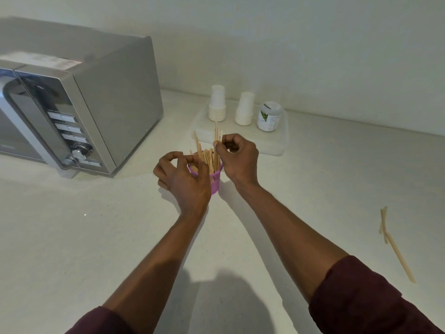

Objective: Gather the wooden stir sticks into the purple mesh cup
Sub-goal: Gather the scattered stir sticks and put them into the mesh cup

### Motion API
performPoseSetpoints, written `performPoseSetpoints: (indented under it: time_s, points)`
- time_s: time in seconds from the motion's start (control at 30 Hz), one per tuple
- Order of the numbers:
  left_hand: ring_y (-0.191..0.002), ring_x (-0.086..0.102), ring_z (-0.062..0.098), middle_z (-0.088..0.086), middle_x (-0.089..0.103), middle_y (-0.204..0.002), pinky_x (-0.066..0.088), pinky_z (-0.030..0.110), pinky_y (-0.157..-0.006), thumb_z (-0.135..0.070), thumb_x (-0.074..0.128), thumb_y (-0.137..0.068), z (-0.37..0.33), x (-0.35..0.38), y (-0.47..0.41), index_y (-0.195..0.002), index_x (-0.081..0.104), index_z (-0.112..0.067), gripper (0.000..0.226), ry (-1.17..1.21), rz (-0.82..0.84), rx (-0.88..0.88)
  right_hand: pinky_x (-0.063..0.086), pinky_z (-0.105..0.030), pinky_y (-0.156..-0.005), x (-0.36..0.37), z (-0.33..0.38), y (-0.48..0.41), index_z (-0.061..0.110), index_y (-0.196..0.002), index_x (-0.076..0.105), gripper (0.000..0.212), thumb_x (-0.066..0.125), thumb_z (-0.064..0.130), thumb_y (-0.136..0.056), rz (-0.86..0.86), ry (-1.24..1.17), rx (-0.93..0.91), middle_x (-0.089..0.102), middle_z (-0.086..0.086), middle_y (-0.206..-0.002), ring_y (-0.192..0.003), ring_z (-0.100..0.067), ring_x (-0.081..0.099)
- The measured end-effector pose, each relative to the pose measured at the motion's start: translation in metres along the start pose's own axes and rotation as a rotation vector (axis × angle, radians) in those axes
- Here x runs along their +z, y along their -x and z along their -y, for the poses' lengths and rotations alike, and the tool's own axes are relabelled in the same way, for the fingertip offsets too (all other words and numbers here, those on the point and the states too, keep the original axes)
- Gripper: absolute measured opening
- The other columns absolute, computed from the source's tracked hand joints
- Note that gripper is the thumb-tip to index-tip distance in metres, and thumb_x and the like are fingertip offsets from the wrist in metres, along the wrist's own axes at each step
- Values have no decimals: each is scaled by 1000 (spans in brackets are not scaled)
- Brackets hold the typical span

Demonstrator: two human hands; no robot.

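Note:
The purple mesh cup [215, 180] stands on the white counter, with several wooden stir sticks [208, 158] upright in it. My left hand [183, 179] wraps the cup's left side and covers much of it, thumb and forefinger at the rim. My right hand [237, 156] is just right of the cup and pinches a few stir sticks [216, 133] that stand in the cup, their tops poking above my fingers. More loose stir sticks [392, 242] lie on the counter far right.
A silver microwave [79, 112] fills the left. Behind the cup a white tray [277, 145] carries two stacks of paper cups [217, 104] [245, 109] and a small jar [268, 116]. The wall runs along the back.

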State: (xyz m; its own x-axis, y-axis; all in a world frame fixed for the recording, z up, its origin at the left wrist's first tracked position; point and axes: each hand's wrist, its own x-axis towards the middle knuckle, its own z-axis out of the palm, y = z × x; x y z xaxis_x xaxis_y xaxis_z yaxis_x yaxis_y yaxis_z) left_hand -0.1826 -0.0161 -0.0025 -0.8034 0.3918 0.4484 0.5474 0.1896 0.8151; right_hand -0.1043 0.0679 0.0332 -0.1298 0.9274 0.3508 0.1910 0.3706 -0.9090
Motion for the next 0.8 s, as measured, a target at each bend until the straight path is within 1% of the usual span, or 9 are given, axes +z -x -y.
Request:
performPoseSetpoints:
  time_s: [0.07,0.17,0.3,0.43,0.53,0.6,0.67,0.7,0.8]
  points:
    - [-128,44,28,3,55,-131,37,39,-99,-42,68,-87,-2,-1,4,-92,72,-20,23,-45,1,-31,54,-24,-82,0,-5,9,16,-90,80,8,82,22,-85,-11,75,-20,75,11,-84,-84,0,67]
    - [-133,41,27,3,52,-136,37,38,-103,-61,65,-82,-8,-4,5,-101,70,-20,45,-101,9,-29,53,-33,-87,1,-11,20,21,-88,79,7,82,21,-82,-62,119,-51,74,11,-90,-99,-12,64]
    - [-136,39,28,7,50,-140,37,40,-105,-52,67,-79,-18,-11,1,-110,64,-18,46,-90,-30,-47,56,-40,-85,1,-17,26,24,-91,81,9,81,27,-82,-92,109,-74,75,9,-95,-102,-14,62]
    - [-136,40,28,8,50,-140,36,38,-103,-41,72,-81,-25,-16,-4,-110,64,-17,38,-59,-54,4,59,-34,-80,-1,-20,25,21,-100,83,13,77,21,-88,-66,96,-115,75,3,-98,-103,-18,64]
    - [-136,41,29,9,51,-140,37,39,-102,-41,68,-83,-31,-21,-3,-109,65,-17,36,-43,-64,65,54,-19,-76,-3,-21,26,16,-104,83,16,71,11,-94,-85,142,-155,75,-4,-100,-103,-23,66]
    - [-136,40,28,7,50,-142,36,39,-101,-40,67,-84,-38,-22,2,-109,65,-17,35,-18,-54,114,58,-25,-78,-8,-26,27,14,-104,83,14,74,10,-93,-109,136,-149,75,-4,-101,-101,-25,68]
    - [-137,40,28,7,49,-144,35,38,-101,-33,72,-83,-48,-23,10,-110,65,-16,32,6,-48,175,60,-40,-81,-15,-31,28,15,-103,83,13,78,16,-91,-72,113,-125,75,-1,-100,-101,-23,69]
    - [-137,40,29,8,49,-144,35,38,-101,-29,72,-83,-53,-23,15,-111,66,-15,32,24,-50,210,59,-42,-82,-17,-31,29,17,-103,83,14,78,21,-90,-34,126,-103,75,1,-100,-101,-20,68]
    - [-137,42,30,11,51,-143,40,43,-101,-21,73,-83,-75,-22,30,-110,67,-13,29,86,-53,299,49,-30,-77,-23,-25,28,17,-103,81,25,67,36,-96,35,184,-46,74,0,-101,-94,-10,64]
